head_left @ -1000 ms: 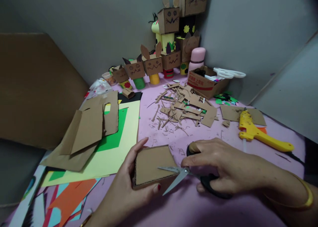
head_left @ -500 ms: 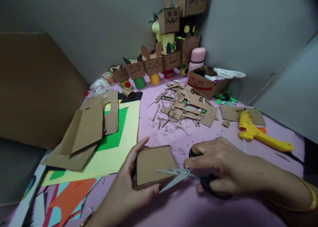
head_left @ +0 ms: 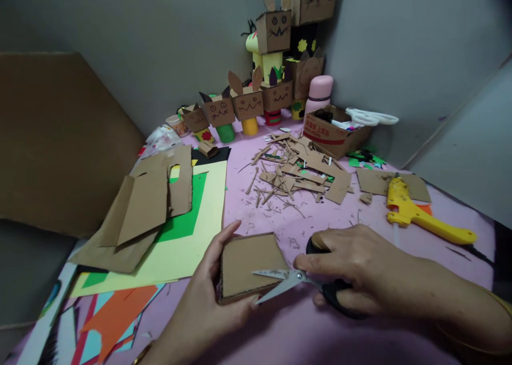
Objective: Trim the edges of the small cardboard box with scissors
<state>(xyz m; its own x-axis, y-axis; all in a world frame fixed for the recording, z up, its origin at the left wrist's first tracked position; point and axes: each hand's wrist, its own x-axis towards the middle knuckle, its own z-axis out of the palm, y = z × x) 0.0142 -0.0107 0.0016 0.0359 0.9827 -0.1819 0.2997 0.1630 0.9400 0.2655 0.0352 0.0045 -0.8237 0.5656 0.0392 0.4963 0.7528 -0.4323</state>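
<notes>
Left hand [head_left: 210, 288] curled round little cardboard box [head_left: 250, 258], right hand [head_left: 356, 264] wrapped on spread scissors [head_left: 299, 276] at box's right side; scrap pile [head_left: 310, 175] beyond box, glue gun [head_left: 416, 216] off right of it

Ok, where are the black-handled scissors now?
In the head view, the scissors are right of lower centre, in the right hand, open blades by the cardboard box in the left hand.
</notes>
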